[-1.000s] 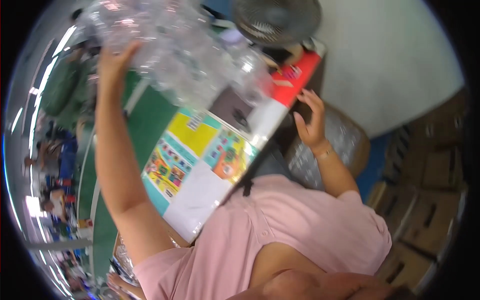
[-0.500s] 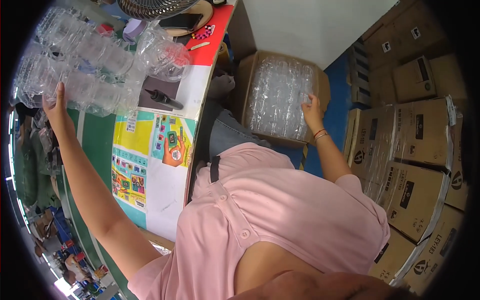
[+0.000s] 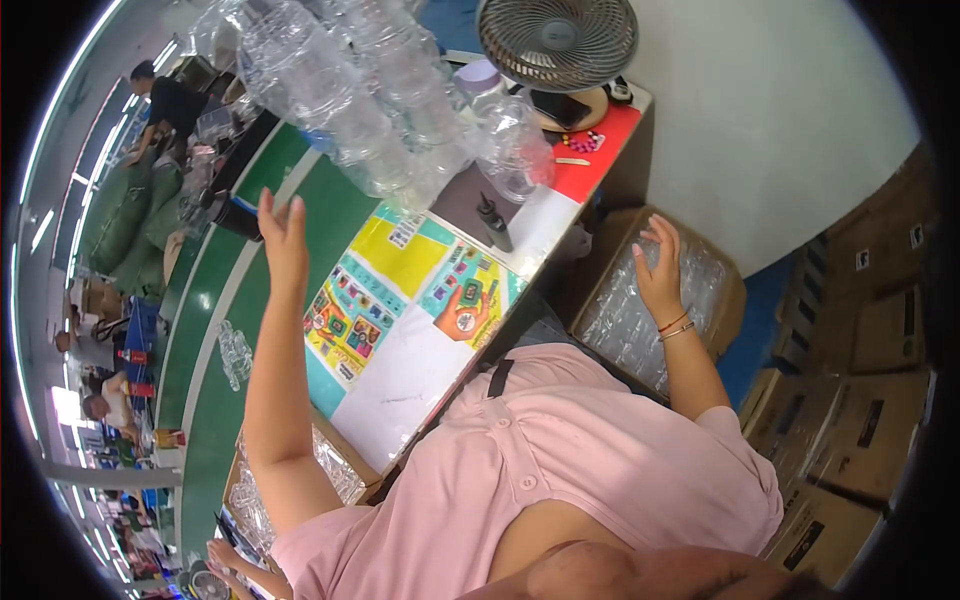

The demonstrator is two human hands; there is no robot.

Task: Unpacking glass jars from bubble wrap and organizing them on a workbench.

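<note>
My left hand is raised over the green work surface, fingers apart and holding nothing. To its right, clear plastic containers lie in long bagged stacks across the far end of the table. My right hand is open too, above a cardboard box on my right. Rows of clear plastic pieces in wrap fill that box. Whether the right fingers touch them cannot be told; they appear raised above.
A black bottle with a pointed tip stands on the table by a colourful printed sheet. A fan, a phone and beads are at the back. Cartons are stacked at right. Another person's hand shows lower left.
The view has turned left, so the table sits further right. My left hand has come away from the bagged containers. My right hand has lifted from the box's contents, its fingers spreading.
</note>
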